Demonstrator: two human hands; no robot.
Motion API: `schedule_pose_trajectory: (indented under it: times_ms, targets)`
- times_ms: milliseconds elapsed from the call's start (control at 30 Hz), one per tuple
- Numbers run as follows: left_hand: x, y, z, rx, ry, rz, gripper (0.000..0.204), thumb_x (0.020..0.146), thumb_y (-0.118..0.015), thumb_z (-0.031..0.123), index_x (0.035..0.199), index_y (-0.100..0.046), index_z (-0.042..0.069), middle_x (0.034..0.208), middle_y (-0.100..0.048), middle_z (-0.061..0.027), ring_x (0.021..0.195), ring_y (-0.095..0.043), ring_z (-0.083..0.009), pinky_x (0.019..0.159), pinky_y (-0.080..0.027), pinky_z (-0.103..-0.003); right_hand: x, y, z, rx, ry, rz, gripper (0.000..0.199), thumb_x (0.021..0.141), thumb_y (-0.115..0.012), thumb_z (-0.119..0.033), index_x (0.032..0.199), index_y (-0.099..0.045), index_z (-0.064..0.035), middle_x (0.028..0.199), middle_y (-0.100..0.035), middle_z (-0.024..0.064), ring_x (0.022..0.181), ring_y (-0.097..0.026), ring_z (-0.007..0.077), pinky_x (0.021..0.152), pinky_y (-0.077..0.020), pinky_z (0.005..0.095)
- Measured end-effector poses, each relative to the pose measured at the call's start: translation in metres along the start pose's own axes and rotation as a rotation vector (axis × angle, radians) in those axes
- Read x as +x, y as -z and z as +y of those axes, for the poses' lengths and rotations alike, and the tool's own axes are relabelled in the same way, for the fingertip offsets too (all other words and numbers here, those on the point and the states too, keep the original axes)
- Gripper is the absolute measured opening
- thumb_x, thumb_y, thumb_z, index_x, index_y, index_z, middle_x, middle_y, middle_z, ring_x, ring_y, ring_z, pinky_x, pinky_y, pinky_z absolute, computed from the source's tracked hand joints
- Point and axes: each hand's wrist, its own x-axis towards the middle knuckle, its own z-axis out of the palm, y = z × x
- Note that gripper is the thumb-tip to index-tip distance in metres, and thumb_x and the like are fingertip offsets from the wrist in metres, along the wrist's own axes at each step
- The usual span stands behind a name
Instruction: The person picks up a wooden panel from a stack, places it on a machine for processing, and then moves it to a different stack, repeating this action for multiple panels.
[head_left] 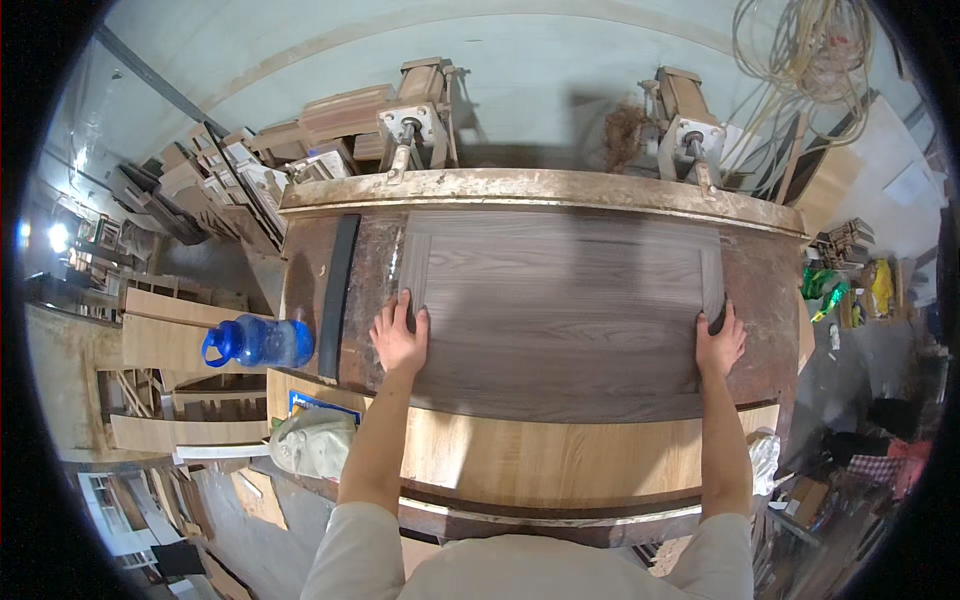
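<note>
A grey-brown wood-grain door panel [565, 310] with framed ends lies flat on the worn brown work table. My left hand [399, 338] holds its left edge, with the thumb on top and the fingers along the side. At the opposite edge my right hand [720, 345] holds the panel in the same way. The undersides of both hands are hidden. Beyond the panel runs a long metal bar [540, 187], joined to two piston cylinders [412, 125]. Nearer to me, a light wood strip [550, 460] lies along the table's front.
A dark bar [339, 295] lies left of the panel. Beside it are a blue water bottle [260, 342] and a pale cloth [312, 442]. Wood offcuts [225, 185] lean at the back left. Coiled hoses [810, 70] hang at the back right.
</note>
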Motion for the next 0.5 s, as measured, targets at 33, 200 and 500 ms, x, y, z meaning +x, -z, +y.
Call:
schedule_pose_trajectory:
  times_ms: [33, 200, 500]
  targets:
    - [0.001, 0.002, 0.001, 0.008, 0.056, -0.06, 0.051, 0.092, -0.057, 0.04, 0.138, -0.054, 0.018, 0.133, -0.054, -0.0103, 0.123, -0.048, -0.0314, 0.103, -0.034, -0.05, 0.002, 0.0, -0.001, 0.045, 0.054, 0.042, 0.062, 0.082, -0.07, -0.045, 0.138, -0.053, -0.0232, 0.129, -0.054, 0.0096, 0.125, -0.047, 0.033, 0.111, -0.0278, 0.0527]
    - [0.027, 0.012, 0.004, -0.088, 0.146, -0.158, 0.054, 0.091, -0.057, 0.045, 0.136, -0.055, 0.015, 0.133, -0.055, -0.016, 0.124, -0.049, -0.0358, 0.106, -0.035, -0.047, 0.024, 0.0, 0.002, -0.002, -0.152, -0.143, 0.06, 0.081, -0.068, -0.051, 0.132, -0.061, -0.0192, 0.131, -0.057, 0.0103, 0.125, -0.05, 0.0329, 0.109, -0.0315, 0.0504]
    - [0.072, 0.033, -0.003, -0.637, 0.601, -0.337, 0.09, 0.095, -0.032, 0.069, 0.14, -0.044, -0.008, 0.147, -0.042, -0.028, 0.142, -0.034, -0.0346, 0.115, -0.027, -0.038, 0.052, 0.017, 0.022, 0.656, -0.041, -0.337, 0.054, 0.088, -0.062, -0.035, 0.12, -0.063, 0.0099, 0.116, -0.067, 0.0222, 0.115, -0.06, 0.0285, 0.1, -0.0423, 0.0348]
